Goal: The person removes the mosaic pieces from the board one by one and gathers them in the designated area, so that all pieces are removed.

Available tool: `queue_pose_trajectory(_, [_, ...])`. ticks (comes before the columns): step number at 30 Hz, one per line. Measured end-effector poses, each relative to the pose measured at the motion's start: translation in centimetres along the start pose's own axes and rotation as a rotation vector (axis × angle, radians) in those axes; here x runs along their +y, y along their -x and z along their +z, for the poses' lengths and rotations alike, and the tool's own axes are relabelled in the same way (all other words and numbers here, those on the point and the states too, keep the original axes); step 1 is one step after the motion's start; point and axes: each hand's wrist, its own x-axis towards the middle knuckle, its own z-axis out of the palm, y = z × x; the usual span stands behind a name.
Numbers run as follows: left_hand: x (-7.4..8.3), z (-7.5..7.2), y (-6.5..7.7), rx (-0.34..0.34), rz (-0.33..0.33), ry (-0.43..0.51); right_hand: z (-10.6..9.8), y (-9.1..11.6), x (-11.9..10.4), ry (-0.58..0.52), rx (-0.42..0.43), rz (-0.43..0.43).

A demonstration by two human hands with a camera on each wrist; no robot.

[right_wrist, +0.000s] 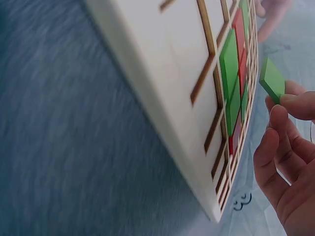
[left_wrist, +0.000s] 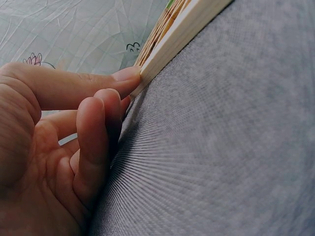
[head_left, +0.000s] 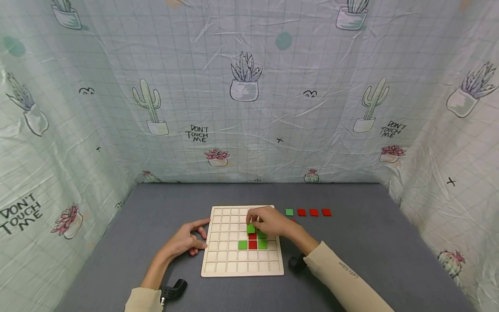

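A light wooden grid board (head_left: pixel 241 274) lies on the grey table. My right hand (head_left: pixel 270 221) pinches a green square tile (right_wrist: pixel 272 80) between thumb and fingers, holding it tilted over the right half of the board. Beneath it, green and red tiles sit in neighbouring cells, among them a red tile (head_left: pixel 252 245) flanked by a green tile (head_left: pixel 242 245) and another green one (head_left: pixel 262 245). My left hand (head_left: pixel 183 240) touches the board's left edge with a straight index finger and the thumb (left_wrist: pixel 123 76). Its other fingers are loosely bent.
Behind the board to the right, a green tile (head_left: pixel 289 212) and several red tiles (head_left: pixel 313 212) form a row on the table (head_left: pixel 351 242). Another red tile (head_left: pixel 294 221) is partly hidden by my right hand. A patterned curtain (head_left: pixel 249 117) surrounds the table's back and sides.
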Motion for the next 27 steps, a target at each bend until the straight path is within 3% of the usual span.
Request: queue_pose_trajectory(27, [-0.2, 0.0, -0.2, 0.001, -0.001, 0.005, -5.7, 7.2, 6.1, 0.037, 0.085, 0.093])
